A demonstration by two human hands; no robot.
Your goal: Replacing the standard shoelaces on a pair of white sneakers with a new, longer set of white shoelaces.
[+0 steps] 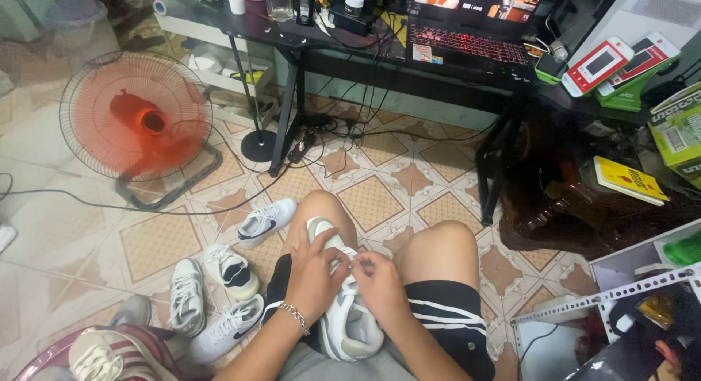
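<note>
Both hands, left hand (pixel 315 273) and right hand (pixel 378 280), pinching laces on lap-balanced white sneaker (pixel 343 308); risk of slipping floorward if tugged hard.

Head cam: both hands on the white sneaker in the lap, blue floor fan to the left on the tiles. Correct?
Not quite: the floor fan is red-orange, not blue, as the head view shows. The rest holds: left hand and right hand are both on the white sneaker in the lap, with the fan to the left on the tiles.
</note>
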